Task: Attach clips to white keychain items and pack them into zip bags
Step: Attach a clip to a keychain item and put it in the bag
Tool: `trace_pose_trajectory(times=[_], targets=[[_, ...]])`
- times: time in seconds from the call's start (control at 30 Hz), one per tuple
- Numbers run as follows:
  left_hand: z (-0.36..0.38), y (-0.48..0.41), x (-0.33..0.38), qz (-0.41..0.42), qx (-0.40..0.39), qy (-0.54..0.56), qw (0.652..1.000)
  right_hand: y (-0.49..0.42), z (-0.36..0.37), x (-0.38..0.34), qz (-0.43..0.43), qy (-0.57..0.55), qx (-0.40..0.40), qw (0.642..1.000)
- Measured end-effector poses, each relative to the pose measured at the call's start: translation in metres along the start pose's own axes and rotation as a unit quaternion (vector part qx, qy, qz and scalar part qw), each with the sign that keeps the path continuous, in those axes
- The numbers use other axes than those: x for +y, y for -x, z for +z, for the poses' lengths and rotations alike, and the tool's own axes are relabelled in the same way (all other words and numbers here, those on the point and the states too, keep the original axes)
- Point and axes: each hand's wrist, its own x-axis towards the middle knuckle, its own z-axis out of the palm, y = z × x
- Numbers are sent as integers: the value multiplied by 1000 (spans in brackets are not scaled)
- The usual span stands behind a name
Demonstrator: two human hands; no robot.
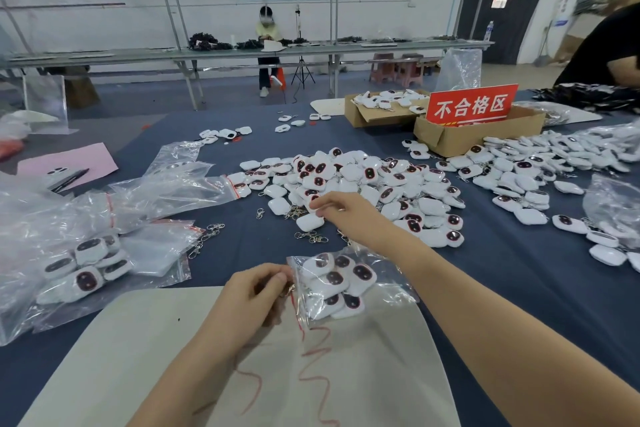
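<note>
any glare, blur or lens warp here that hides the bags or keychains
Head view: wide-angle warp stretches the forearms; light is soft, shadows faint; glare streaks on the loose zip bags partly veil their contents; the person at far right is blurred; the left hand, pinching the held zip bag, and right hand look sharp.

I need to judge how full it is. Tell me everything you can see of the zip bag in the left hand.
The zip bag is clear, crinkled plastic with a red zip strip along its mouth, which faces left. It rests partly on the pale mat, partly on the blue cloth. Several white keychain items with dark oval faces sit inside. The left hand pinches its mouth edge.
</note>
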Motion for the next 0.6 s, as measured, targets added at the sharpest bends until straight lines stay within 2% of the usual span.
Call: trace_pose_trajectory(times=[0.1,0.2,0.37,0.5,0.6], targets=[[0,-3,-6,-27,50,139,989,-3,2,11,25,21,15,999],[-3,-11,-10,-13,106,170,980,-5,6,20,32,55,22,998],[-7,-31,-9,16,158,58,986,-17,3,23,23,129,13,991],[-8,-53,-8,40,143,-72,986,-28,-2,24,41,177,-43,982],[-5,-69,-8,57,121,-120,984,-33,-1,27,47,191,-55,979]])
